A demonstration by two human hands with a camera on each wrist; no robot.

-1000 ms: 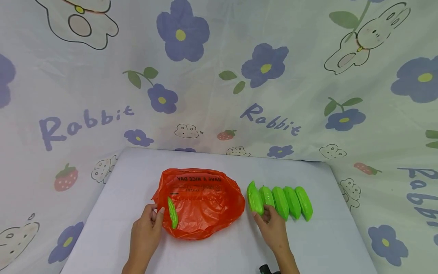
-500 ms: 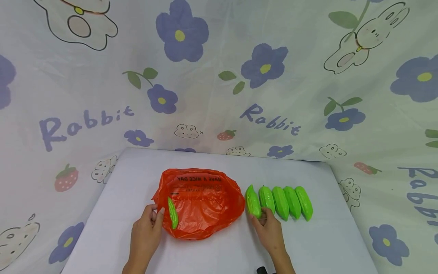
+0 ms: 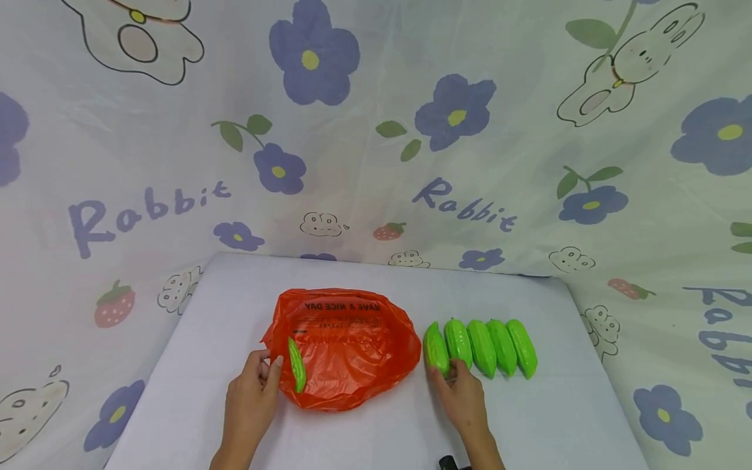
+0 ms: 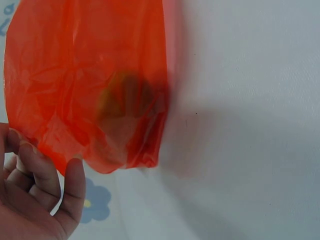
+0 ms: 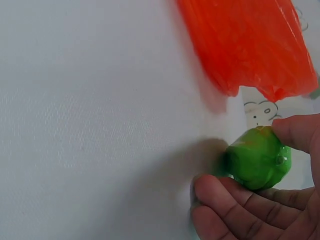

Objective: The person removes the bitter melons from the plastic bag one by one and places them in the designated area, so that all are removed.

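A red plastic bag point(image 3: 352, 365) lies with its mouth open towards me in the head view, and a green bitter melon point(image 3: 297, 369) is inside at its left. My left hand point(image 3: 252, 391) pinches the bag's left rim between thumb and fingers; in the left wrist view a dark shape shows through the bag. Just right of the bag, my right hand point(image 3: 464, 398) holds the near end of another bitter melon point(image 3: 436, 348). The right wrist view shows the thumb on one side of this melon point(image 5: 260, 157) and the fingers on the other.
Several more bitter melons point(image 3: 483, 349) lie side by side in a row to the right of the held one. They rest on a white table point(image 3: 376, 437). A curtain point(image 3: 352, 163) printed with flowers and rabbits hangs behind. A small black object point(image 3: 448, 463) shows beside the right wrist.
My right hand has brought the held bitter melon slightly nearer and lower, apart from its neighbour at the near end. The left hand and the bag have stayed in place.
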